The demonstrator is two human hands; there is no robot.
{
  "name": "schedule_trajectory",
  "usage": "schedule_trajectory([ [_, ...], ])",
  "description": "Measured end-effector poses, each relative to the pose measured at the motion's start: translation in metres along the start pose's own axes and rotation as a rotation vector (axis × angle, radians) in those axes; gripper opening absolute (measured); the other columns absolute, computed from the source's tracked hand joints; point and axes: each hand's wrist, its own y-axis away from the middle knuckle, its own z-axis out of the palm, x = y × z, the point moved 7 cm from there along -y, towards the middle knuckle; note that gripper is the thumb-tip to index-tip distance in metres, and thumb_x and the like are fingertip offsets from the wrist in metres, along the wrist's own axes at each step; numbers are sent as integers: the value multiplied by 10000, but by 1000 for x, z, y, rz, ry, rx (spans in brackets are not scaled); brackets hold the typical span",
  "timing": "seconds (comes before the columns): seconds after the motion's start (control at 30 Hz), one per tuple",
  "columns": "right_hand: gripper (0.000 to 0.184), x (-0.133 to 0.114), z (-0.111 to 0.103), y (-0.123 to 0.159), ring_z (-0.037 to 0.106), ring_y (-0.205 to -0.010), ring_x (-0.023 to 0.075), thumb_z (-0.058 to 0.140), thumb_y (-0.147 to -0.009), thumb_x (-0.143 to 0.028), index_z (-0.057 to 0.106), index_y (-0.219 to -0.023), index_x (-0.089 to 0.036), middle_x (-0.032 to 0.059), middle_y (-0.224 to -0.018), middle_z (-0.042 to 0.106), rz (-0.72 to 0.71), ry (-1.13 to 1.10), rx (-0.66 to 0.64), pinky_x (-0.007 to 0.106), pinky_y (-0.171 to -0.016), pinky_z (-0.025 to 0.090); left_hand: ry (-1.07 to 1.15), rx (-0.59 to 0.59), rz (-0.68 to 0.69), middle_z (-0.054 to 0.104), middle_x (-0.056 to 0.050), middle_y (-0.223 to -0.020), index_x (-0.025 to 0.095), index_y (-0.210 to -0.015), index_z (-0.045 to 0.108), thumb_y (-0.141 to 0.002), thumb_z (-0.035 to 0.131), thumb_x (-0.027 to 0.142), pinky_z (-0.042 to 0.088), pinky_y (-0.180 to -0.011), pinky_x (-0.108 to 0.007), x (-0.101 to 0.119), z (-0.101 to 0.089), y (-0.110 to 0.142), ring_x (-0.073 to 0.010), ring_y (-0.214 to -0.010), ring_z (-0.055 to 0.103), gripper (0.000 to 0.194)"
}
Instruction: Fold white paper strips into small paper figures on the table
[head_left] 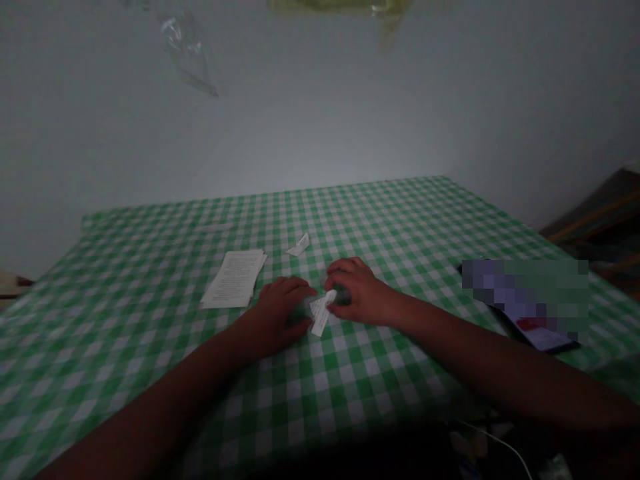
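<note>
Hands: two; the left hand (283, 312) is loosely curved, thumb and fingers apart beside the paper, contact impossible to tell; the right hand (357, 291) pinches its upper right end between thumb and fingers.
Folded paper in work: one small printed piece (321, 319), at the centre of the frame, slightly below the middle, between the hands.
Paper's direction: long axis slanting from lower left to upper right, a pointed corner toward the left.
Other folded piece: one, white (300, 246), above the hands, with a raised, pointed part toward the upper right.
Printed sheets: one loose stack (233, 280), left of centre, edges uneven; number of sheets impossible to tell.
Dark-edged device: one (547, 337), at right, beyond the right forearm, largely pixelated.
Cable: one, white (505, 443), lower right.
Cloth: one, green-and-white checked (370, 213), under papers and device.
Wall: pale (320, 120), with clear plastic (185, 50) upper left and yellowish tape (345, 7) at the top.
In the way: fingers cover parts of the paper's edges.
</note>
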Motion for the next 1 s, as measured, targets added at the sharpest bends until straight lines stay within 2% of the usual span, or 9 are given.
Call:
schedule_trajectory([
  [0.17, 374, 0, 0, 0, 477, -1154, 263, 744, -740, -303, 635, -1087, -216, 72, -1185, 583, 7, -3, -5, 441, -1023, 374, 13, 33, -13, 565, -90, -1301, 237, -1285, 544, -888, 603, 321, 408, -1049, -489, 1, -3, 1, -273, -1218, 506, 410],
  [0.37, 346, 0, 1, 1, 474, -1148, 264, 745, -739, -314, 652, -1061, -227, 68, -1190, 577, 10, -3, 1, 433, -1018, 378, -18, 51, -91, 580, -81, -1279, 246, -1219, 588, -827, 700, 448, 429, -1004, -510, 0, 0, 0, -295, -1193, 517, 455],
  [0.73, 295, 0, 2, -1, 494, -1110, 255, 733, -726, -289, 584, -971, -224, 60, -1131, 581, 32, -12, -6, 425, -980, 387, -80, 76, -174, 587, -65, -1229, 243, -1118, 594, -754, 774, 379, 403, -955, -504, 4, 2, 0, -304, -1155, 520, 428],
  [1.0, 312, -3, 0, -1, 500, -1106, 256, 735, -725, -281, 579, -990, -225, 67, -1137, 579, 37, -10, 10, 432, -967, 397, -42, 75, -171, 577, -61, -1235, 252, -1117, 567, -756, 769, 341, 396, -959, -508, 2, 6, 0, -304, -1168, 511, 424],
])
